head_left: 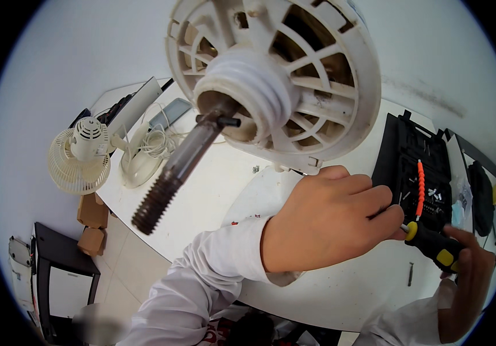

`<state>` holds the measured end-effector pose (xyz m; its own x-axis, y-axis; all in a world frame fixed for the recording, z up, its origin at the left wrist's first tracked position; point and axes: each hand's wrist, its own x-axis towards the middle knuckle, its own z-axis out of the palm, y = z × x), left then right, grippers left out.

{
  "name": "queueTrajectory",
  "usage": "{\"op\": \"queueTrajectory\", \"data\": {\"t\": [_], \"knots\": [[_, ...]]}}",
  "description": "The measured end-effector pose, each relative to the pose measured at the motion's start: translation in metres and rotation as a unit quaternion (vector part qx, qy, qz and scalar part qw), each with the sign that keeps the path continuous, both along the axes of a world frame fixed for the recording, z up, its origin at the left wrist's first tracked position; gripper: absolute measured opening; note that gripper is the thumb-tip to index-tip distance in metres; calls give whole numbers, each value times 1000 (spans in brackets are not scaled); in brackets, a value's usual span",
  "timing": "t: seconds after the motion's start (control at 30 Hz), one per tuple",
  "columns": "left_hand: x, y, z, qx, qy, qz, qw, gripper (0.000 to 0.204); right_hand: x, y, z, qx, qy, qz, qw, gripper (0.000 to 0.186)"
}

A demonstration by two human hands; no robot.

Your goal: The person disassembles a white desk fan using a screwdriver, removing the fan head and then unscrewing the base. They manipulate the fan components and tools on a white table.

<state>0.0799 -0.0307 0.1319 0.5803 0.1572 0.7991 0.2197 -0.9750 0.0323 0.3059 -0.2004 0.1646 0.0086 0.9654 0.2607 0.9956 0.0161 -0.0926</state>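
A white fan motor housing (328, 86) with a slotted round back fills the upper middle, close to me. From its threaded collar a metal shaft (187, 150) with a cross pin and a threaded end sticks out toward the lower left. My left hand (334, 222) is closed just under the housing's lower rim, around the metal blade of a screwdriver; its fingers hide most of the blade. At the right my right hand (470, 271) grips the black and yellow handle of that screwdriver (435, 245). A thin dark tip shows between my left hand and the rim.
A black tool case (426, 155) with bits and an orange flexible shaft (421, 187) lies open at the right. A small metal piece (411, 274) and small screws (255, 169) lie on the white table (167, 230). A small white fan (80, 155) stands at the left edge.
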Motion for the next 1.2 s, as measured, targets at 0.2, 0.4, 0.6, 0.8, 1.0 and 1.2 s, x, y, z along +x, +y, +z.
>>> {"op": "queueTrajectory", "data": {"t": [0.2, 0.4, 0.6, 0.8, 1.0, 1.2], "knots": [[1, -1, 3, -5, -5, -8, 1000, 27, -20, -10, 18, 6, 188, -88, 978, 31], [0, -4, 2, 15, -3, 13, 1000, 29, 7, -6, 14, 44, 97, -10, 994, 46], [3, -2, -2, 46, 6, 24, 999, 33, 32, -10, 5, 104, 41, 56, 992, 70], [4, -3, 0, 49, -13, 1, 999, 26, 20, -4, -4, 204, -5, 70, 977, 67], [-3, -3, 5, 22, 25, -11, 999, 21, -14, -4, 14, 74, 216, 25, 973, 51], [-2, -3, 6, 33, -1, -8, 999, 22, -16, -12, 13, 97, 126, -26, 987, 45]]}}
